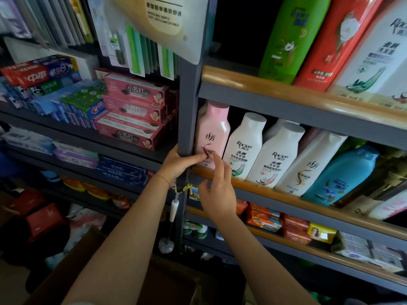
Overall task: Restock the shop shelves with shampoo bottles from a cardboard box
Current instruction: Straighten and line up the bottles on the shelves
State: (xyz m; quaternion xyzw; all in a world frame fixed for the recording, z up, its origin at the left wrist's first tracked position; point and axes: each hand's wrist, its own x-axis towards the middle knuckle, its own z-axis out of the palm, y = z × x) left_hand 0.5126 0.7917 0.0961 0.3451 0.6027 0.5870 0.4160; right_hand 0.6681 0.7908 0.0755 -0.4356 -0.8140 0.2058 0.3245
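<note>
I'm looking at the middle shelf [253, 186] right of centre, where the pink bottle [214, 133] is standing upright at the row's left end, tight against the grey post [189, 102]. My left hand [176, 161] is reaching round that post, thumb pressing flat on the bottle's lower label, the other fingers hidden behind the post, so I'm calling it a grasp on the pink bottle. My right hand [217, 194] is hovering just below, forefinger stretched up and touching the bottle's lower front, the rest of the fingers loose and holding nothing.

Counting along that shelf to the right: three white bottles [244, 148] in the front row with a fourth white cap peeking out behind, then one blue bottle [337, 175]. On the shelf above, upper right of the frame, three big bottles are leaning: one green [290, 38], one red [334, 45], one white. The box [72, 267] is sitting at the bottom of the frame under my forearms, its inside too dark to read. Left of centre, three pink toothpaste cartons [134, 111] are lying stacked.
</note>
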